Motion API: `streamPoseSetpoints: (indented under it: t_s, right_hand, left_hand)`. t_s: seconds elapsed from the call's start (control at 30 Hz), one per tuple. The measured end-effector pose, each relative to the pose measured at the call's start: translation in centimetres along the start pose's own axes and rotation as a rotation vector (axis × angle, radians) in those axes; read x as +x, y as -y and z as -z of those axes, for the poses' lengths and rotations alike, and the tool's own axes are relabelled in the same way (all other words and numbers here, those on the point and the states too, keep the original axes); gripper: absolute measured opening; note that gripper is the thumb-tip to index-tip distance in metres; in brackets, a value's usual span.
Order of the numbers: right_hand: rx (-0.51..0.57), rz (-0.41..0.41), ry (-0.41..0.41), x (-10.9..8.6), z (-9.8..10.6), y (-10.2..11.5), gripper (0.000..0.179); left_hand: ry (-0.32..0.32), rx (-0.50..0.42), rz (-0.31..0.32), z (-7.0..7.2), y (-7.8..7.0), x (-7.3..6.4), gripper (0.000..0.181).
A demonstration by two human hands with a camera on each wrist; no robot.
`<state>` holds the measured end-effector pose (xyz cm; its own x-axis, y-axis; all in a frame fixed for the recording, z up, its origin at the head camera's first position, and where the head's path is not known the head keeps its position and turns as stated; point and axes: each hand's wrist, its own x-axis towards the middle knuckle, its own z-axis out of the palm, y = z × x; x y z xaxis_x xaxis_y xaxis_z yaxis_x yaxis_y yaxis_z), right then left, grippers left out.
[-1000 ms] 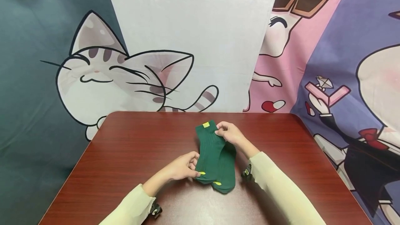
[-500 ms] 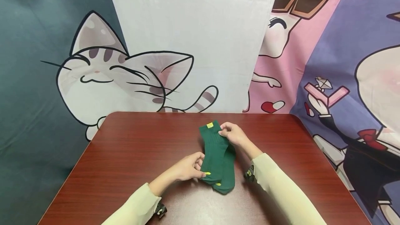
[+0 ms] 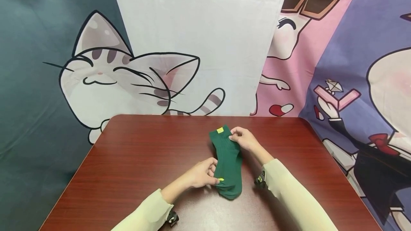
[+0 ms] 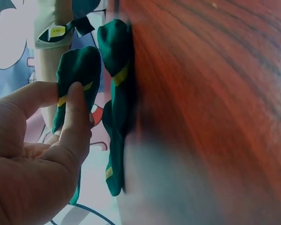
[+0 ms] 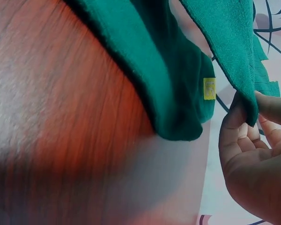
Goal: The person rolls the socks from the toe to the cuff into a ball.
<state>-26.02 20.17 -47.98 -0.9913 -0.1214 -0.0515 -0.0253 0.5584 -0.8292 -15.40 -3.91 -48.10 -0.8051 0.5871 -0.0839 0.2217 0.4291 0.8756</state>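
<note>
A dark green sock (image 3: 227, 156) with yellow patches is stretched between both hands. My left hand (image 3: 203, 173) pinches it at the toe end, thumb over the yellow mark, and my right hand (image 3: 244, 139) pinches the edge of its cuff between thumb and fingers. A second green sock (image 4: 117, 98) lies on the table under the held one, with a gap between them in both wrist views. From the head view the upper sock covers most of it, leaving the toe end showing at the bottom. The cuff of the lower sock bears a yellow tag (image 5: 209, 88).
The glossy red-brown table (image 3: 154, 134) extends around the socks, with its far edge a little beyond the right hand. Behind it hangs a cloth backdrop (image 3: 199, 17) printed with cartoon figures. A wrist camera (image 3: 172, 218) sits under the left sleeve.
Both hands have shifted right together, carrying the upper sock from partly beside the lower one to almost directly over it. The lower sock has stayed in place.
</note>
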Motion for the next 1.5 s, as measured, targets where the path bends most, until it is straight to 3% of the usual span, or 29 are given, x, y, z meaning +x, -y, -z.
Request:
streamPoseSetpoints:
  t_s: [0.57, 0.9, 1.17, 1.37, 1.5]
  right_hand:
    - [-0.014, 0.004, 0.026, -0.3, 0.7, -2.0, 0.012]
    - [-0.043, -0.011, 0.069, -1.0, 0.1, -3.0, 0.008]
    - [-0.091, -0.021, 0.057, -1.1, 0.0, -3.2, 0.008]
    - [-0.175, -0.004, 0.049, -1.0, -0.2, -3.2, 0.010]
    - [-0.255, 0.019, 0.041, -0.9, -0.5, -3.1, 0.013]
  left_hand:
    - [-0.037, -0.082, 0.070, -1.9, -0.4, 0.2, 0.053]
    - [-0.018, 0.009, 0.092, -2.8, -0.2, -0.4, 0.053]
    - [-0.020, 0.010, 0.114, -3.2, -0.4, -0.5, 0.056]
    - [-0.052, 0.135, 0.105, -3.5, -0.3, -0.2, 0.061]
    - [-0.090, 0.312, 0.076, -3.8, -0.6, -0.2, 0.069]
